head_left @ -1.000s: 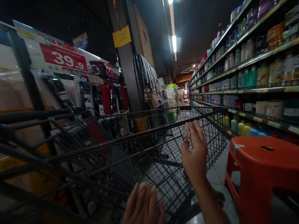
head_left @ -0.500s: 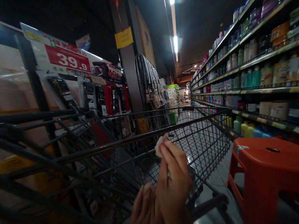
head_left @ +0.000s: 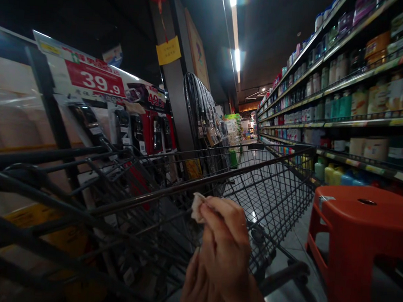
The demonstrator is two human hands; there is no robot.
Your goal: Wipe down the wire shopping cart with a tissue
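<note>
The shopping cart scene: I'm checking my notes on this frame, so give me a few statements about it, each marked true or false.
1. The right hand pinches a small crumpled white wipe at the cart's rim. True.
2. The shopping cart is full of groceries. False: no goods show inside its wire basket.
3. A red plastic stool stands to the right of the cart. True.
4. The red price sign reads 19.9. False: it reads 39.9.
5. The left hand sits low, partly behind the right hand. True.
</note>
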